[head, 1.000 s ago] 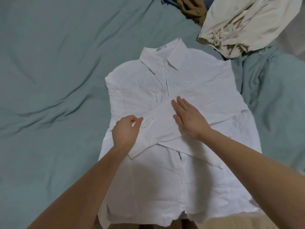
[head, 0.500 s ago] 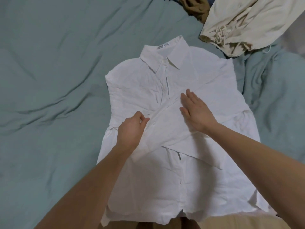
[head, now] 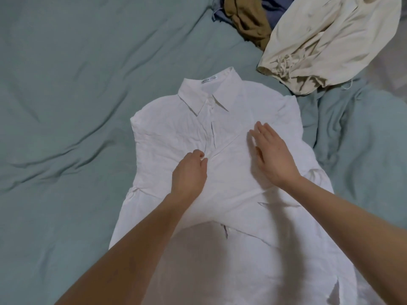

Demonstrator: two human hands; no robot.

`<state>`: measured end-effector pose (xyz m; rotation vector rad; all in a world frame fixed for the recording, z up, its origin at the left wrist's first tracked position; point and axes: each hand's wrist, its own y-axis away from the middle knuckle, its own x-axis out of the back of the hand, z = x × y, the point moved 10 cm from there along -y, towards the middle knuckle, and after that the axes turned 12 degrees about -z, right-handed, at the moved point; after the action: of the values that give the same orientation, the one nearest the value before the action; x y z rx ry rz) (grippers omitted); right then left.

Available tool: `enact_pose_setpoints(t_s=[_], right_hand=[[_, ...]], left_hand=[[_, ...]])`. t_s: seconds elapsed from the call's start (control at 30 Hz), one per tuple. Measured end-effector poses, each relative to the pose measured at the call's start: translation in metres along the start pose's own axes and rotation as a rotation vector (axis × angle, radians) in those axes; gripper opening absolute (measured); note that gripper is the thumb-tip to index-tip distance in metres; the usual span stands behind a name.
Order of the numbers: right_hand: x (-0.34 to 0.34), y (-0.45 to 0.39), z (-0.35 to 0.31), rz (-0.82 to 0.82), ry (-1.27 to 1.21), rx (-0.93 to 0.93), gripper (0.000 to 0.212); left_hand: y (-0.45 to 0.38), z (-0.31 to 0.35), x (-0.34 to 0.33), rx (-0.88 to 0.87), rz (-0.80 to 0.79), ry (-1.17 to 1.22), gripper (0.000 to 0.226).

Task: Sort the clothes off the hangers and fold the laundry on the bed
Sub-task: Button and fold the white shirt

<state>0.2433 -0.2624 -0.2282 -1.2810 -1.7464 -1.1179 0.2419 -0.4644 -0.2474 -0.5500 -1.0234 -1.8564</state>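
A white collared shirt (head: 167,128) lies front-up on the bed, collar pointing away from me, with both sleeves folded across its chest. My left hand (head: 189,175) pinches the end of the folded sleeve (head: 229,172) near the button placket. My right hand (head: 271,153) lies flat, fingers straight, on the same sleeve a little to the right. Both forearms reach in from the bottom of the view and hide part of the shirt's lower half.
The bed is covered with a wrinkled teal sheet (head: 66,106). At the back right lie a cream garment with drawstrings (head: 326,45), a brown garment (head: 248,20) and a dark blue one (head: 271,7). The shirt's hem hangs at the bed's near edge.
My left hand has carried the sleeve end up and right toward the placket. My right hand has slid up along the sleeve toward the right shoulder.
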Motion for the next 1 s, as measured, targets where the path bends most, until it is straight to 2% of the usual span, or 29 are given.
enact_pose_setpoints(t_s=[0.07,0.17,0.23,0.33,0.43,0.53,0.63,0.73,0.77,0.83,0.9,0.97,1.0], right_hand=[[0.004,-0.010,-0.016,-0.022,0.069,0.135,0.049],[-0.001,-0.024,-0.035,-0.041,0.181,0.269,0.041],[-0.001,-0.036,-0.040,-0.035,0.190,0.294,0.029],[0.000,-0.048,-0.039,-0.080,0.172,0.244,0.019],[0.005,-0.047,-0.045,-0.083,0.146,0.306,0.014],[0.011,-0.034,-0.040,-0.033,0.087,0.359,0.014],[0.022,-0.023,0.004,0.062,0.044,0.177,0.035],[0.018,-0.016,0.040,-0.033,-0.030,0.025,0.052],[0.012,-0.016,0.047,-0.091,-0.013,0.022,0.054],[-0.006,-0.020,0.071,-0.207,0.078,-0.025,0.056],[-0.016,-0.023,0.116,-0.283,0.112,-0.256,0.058],[-0.005,-0.015,0.138,-0.197,0.071,-0.392,0.062],[0.007,-0.006,0.129,-0.091,0.049,-0.341,0.055]], left_hand=[[-0.010,0.001,0.002,0.014,0.009,0.081,0.027],[-0.007,-0.005,0.002,0.063,-0.009,-0.022,0.027],[-0.001,-0.013,0.005,0.081,-0.007,-0.020,0.025],[0.000,-0.017,0.007,0.041,-0.022,0.109,0.016],[0.000,-0.017,0.004,0.039,-0.051,0.197,0.014],[0.002,-0.017,0.002,0.104,-0.034,0.083,0.015],[0.005,-0.002,0.002,0.059,0.068,-0.092,0.014],[0.009,0.042,-0.009,-0.237,0.181,-0.246,0.040],[0.007,0.048,-0.023,-0.292,0.154,-0.305,0.047],[-0.003,0.046,-0.055,-0.272,-0.007,-0.385,0.060],[-0.011,0.035,-0.073,-0.202,-0.110,-0.429,0.070],[-0.012,0.035,-0.073,-0.187,-0.089,-0.428,0.066],[-0.010,0.038,-0.070,-0.193,-0.071,-0.423,0.061]])
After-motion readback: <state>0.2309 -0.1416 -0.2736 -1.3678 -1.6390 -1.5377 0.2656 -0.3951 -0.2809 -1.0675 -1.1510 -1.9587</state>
